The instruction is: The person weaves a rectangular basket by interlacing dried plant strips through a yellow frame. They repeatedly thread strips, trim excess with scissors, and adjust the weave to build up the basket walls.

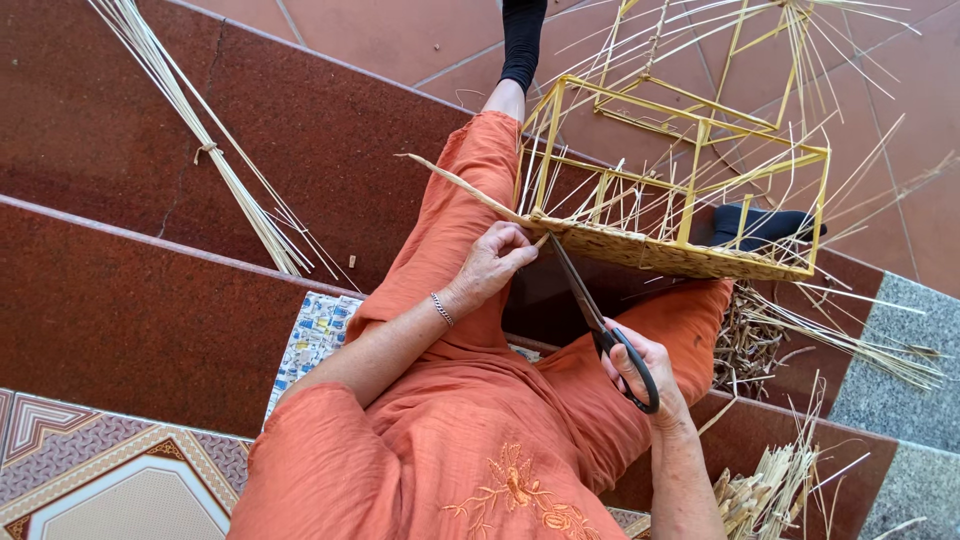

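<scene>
The left hand pinched a woven strand at the near-left corner of the basket. The right hand gripped the scissors, whose blades could nick the thumb just beside them.

matt black metal scissors in right hand. dry, pale straw strands and a coarse woven band on a yellow-painted frame basket. soft orange cloth trousers, embroidered. speckled, faintly glossy red stone steps. thin metal bracelet.
</scene>
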